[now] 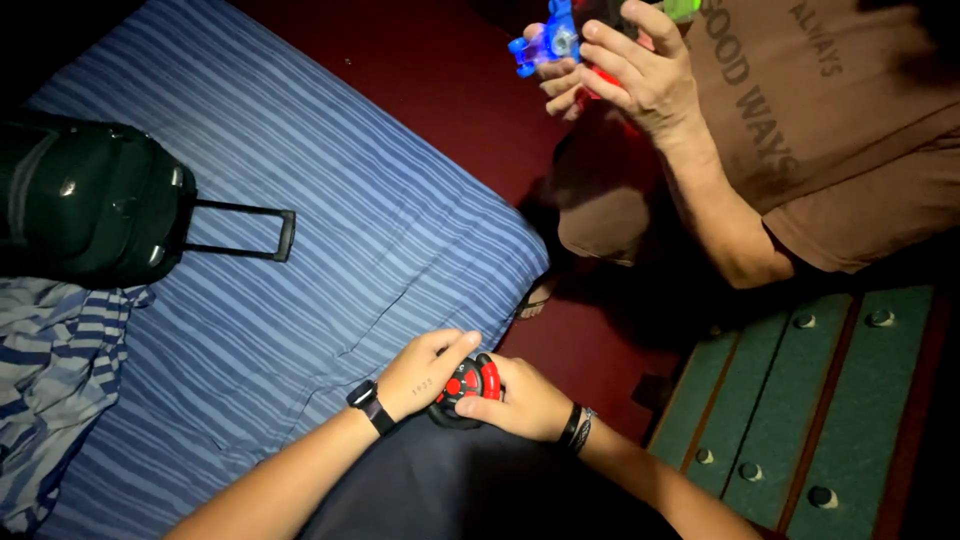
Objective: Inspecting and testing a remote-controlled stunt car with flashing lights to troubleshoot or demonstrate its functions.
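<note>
My left hand [425, 375] and my right hand [525, 402] both grip a small red and black remote controller [467, 384] just above my dark lap. A black watch sits on my left wrist, and bracelets circle my right wrist. Across from me, another person in a brown shirt holds a glowing blue and red toy [553, 40] in both hands [630, 65] at the top of the view.
A blue striped mattress [300, 230] fills the left side. A dark green suitcase [90, 200] with an extended handle lies on it, beside a crumpled striped cloth [55, 370]. A green studded panel [810, 410] is at right, on a dark red floor [590, 350].
</note>
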